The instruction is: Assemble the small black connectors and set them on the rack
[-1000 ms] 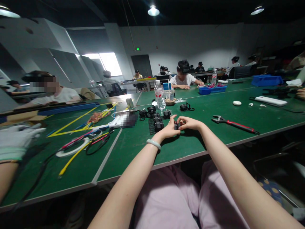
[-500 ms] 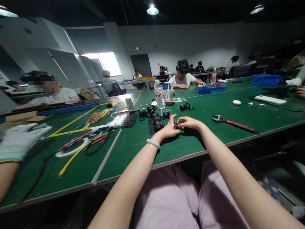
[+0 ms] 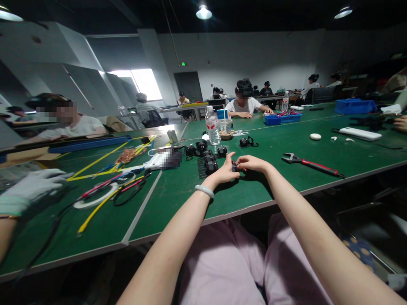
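Observation:
Close together over the green table (image 3: 254,192), both my hands are closed on one small black part (image 3: 234,168). My left hand (image 3: 225,171) grips it from the left, with a pale bangle on that wrist. The fingertips of my right hand (image 3: 252,163) pinch its right side. Fingers cover much of the part, so its exact kind cannot be made out. Just beyond my left hand lie chunky black pieces (image 3: 210,163) with a ribbed edge. Similar black parts (image 3: 201,146) sit farther back, and another with a loop (image 3: 248,142) lies behind my right hand.
An adjustable wrench (image 3: 314,165) with red-and-black handles lies at right, near a white case (image 3: 315,137). A water bottle (image 3: 213,127) stands behind the black parts. Coloured cables (image 3: 104,199) spread at left, beside a co-worker's gloved hand (image 3: 34,188). Blue bins (image 3: 354,106) stand farther back.
My hands stay almost in place, still holding the black part, with a slight finger shift. At left, the co-worker's gloved hand has moved slightly and its fingers reach farther right.

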Motion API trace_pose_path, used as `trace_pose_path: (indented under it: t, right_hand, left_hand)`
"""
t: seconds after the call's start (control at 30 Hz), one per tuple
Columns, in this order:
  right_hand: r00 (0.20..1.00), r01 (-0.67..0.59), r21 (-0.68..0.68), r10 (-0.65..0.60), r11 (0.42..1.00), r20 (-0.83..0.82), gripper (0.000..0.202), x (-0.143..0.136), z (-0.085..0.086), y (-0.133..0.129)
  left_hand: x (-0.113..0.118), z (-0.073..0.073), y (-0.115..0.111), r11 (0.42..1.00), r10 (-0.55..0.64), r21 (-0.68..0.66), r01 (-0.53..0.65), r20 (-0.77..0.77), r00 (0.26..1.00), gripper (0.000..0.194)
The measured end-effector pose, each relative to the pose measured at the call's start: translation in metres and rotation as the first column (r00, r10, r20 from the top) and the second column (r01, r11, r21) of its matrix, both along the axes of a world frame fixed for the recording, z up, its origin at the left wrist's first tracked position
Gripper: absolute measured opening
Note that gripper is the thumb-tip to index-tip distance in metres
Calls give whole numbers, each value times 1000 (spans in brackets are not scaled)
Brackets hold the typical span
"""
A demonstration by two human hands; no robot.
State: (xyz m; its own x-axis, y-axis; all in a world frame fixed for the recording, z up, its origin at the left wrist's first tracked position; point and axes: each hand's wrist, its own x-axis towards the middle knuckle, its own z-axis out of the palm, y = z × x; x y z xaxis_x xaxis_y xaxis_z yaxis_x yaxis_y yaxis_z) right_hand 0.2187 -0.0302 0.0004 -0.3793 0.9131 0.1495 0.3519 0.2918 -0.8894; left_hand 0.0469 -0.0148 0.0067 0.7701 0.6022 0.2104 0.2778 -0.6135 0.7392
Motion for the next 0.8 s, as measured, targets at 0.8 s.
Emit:
trace_pose_path:
  t: [0.8]
  right_hand:
    - [986, -121, 6, 121, 993, -118, 41, 4, 1, -4]
  left_hand:
    - [0, -2, 2, 1000, -21, -7, 22, 74, 997, 91]
